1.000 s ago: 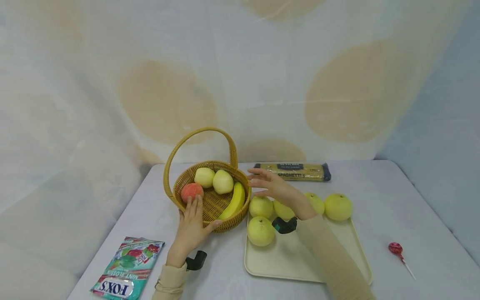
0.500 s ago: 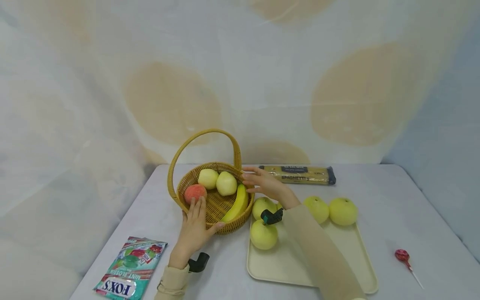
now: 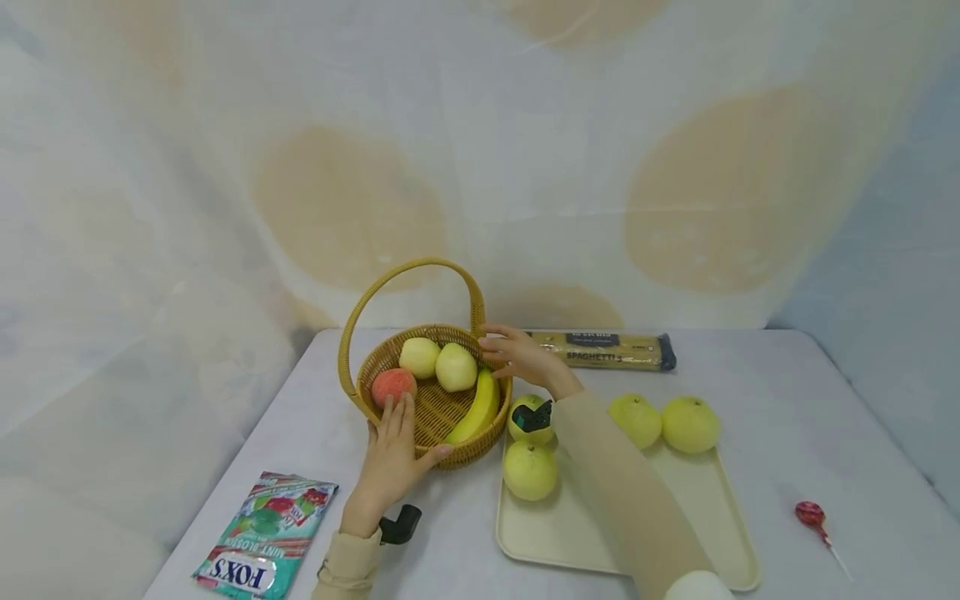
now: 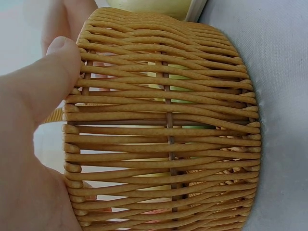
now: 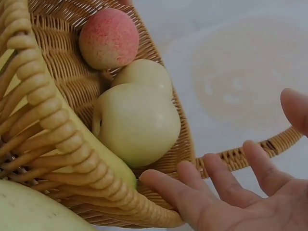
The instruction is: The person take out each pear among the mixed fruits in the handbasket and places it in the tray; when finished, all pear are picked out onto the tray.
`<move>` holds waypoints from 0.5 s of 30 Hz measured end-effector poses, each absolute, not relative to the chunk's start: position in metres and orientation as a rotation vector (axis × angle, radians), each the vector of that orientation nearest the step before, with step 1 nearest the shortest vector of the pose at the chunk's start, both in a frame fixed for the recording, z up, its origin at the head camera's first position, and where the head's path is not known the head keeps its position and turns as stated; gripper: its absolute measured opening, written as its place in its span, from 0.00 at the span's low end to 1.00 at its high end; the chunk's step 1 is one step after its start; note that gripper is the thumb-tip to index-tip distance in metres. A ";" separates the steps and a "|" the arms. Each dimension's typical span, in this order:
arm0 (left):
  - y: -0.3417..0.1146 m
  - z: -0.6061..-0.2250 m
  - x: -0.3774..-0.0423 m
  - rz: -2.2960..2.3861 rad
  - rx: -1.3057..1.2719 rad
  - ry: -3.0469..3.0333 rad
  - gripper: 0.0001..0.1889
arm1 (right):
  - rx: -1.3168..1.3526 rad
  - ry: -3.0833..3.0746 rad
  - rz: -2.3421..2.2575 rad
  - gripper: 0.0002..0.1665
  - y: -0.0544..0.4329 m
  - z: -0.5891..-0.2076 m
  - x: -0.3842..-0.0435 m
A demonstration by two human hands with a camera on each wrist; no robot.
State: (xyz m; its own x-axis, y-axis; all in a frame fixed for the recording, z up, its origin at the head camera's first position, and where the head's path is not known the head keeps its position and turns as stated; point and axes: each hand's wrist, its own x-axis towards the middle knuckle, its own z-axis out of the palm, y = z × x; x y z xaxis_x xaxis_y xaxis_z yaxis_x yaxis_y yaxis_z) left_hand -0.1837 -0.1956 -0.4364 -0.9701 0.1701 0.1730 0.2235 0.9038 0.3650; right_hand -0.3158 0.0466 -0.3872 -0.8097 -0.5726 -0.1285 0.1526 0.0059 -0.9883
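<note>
A round wicker basket (image 3: 431,418) with a tall handle holds a pink peach (image 3: 394,388), two pale green apples (image 5: 139,122) and a banana (image 3: 478,408). My left hand (image 3: 386,467) rests on its near-left rim, fingers extended towards the peach and thumb spread along the rim. The left wrist view shows the thumb against the woven rim (image 4: 72,144). At the right side, my right hand (image 3: 525,357) has its fingers stretched out at the rim by the handle's foot. In the right wrist view those fingers look loosely spread and grip nothing; contact is hard to judge.
A cream tray (image 3: 555,533) right of the basket carries several round yellow-green fruits (image 3: 530,471), partly hidden by the right arm. Behind lies a spaghetti pack (image 3: 607,350). A Fox's candy bag (image 3: 266,533) lies front left, a red lollipop (image 3: 811,514) far right.
My right hand has moved left, from above the tray's back corner to the basket's right rim. The left hand stays on the rim. The whole head view has shifted slightly.
</note>
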 end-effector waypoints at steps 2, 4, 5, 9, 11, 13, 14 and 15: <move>-0.196 -0.436 -0.184 -0.591 -0.306 -2.931 0.54 | -0.432 1.785 -1.843 0.34 0.043 -0.388 -0.320; -0.196 -0.435 -0.184 -0.601 -0.299 -2.934 0.55 | -0.424 1.785 -1.831 0.34 0.039 -0.388 -0.323; -0.196 -0.434 -0.183 -0.601 -0.294 -2.935 0.55 | -0.419 1.788 -1.823 0.34 0.037 -0.388 -0.324; -0.195 -0.433 -0.181 -0.589 -0.287 -2.939 0.54 | -0.424 1.835 -1.776 0.34 0.028 -0.388 -0.327; -0.195 -0.432 -0.180 -0.584 -0.292 -2.933 0.54 | -0.431 1.869 -1.755 0.34 0.024 -0.389 -0.328; -0.194 -0.432 -0.179 -0.586 -0.299 -2.931 0.54 | -0.428 1.895 -1.752 0.34 0.021 -0.390 -0.328; -0.194 -0.432 -0.179 -0.592 -0.302 -2.927 0.54 | -0.423 1.904 -1.757 0.33 0.019 -0.390 -0.328; -0.194 -0.432 -0.178 -0.592 -0.302 -2.926 0.54 | -0.416 1.912 -1.765 0.33 0.017 -0.391 -0.329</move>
